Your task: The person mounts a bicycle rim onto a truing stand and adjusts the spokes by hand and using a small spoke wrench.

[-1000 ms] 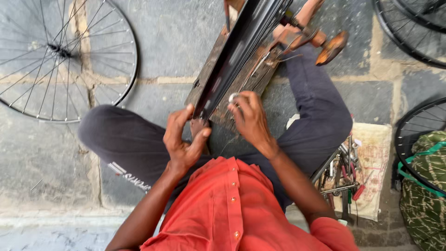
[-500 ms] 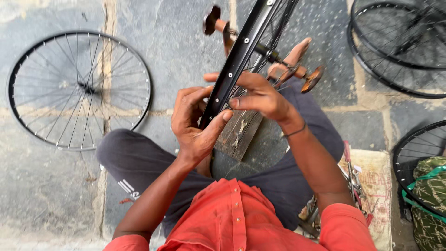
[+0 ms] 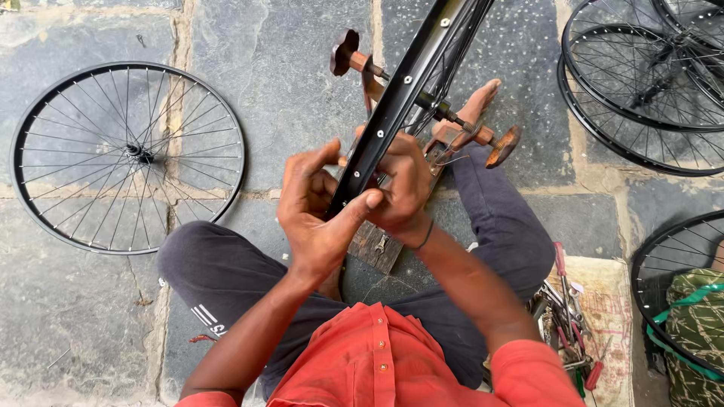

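A black bicycle rim (image 3: pixel 407 87) stands on edge in a rusty truing stand (image 3: pixel 452 124) between my knees, seen from above. My left hand (image 3: pixel 317 215) grips the near end of the rim from the left, thumb stretched across toward the other hand. My right hand (image 3: pixel 403 188) closes on the same end from the right, fingers curled around the rim and the spokes. Whether a small tool sits inside the fingers is hidden. I sit on stone paving in a red shirt and dark trousers.
A spoked wheel (image 3: pixel 128 154) lies flat on the paving at left. Stacked wheels (image 3: pixel 641 83) lie at top right, another wheel (image 3: pixel 671 294) at right beside a green bag (image 3: pixel 697 324). Screwdrivers and tools (image 3: pixel 566 324) lie on a sack by my right leg.
Both hands rose from the wooden base of the stand and closed together on the near end of the rim. The camera tilted, bringing the left wheel fully into view.
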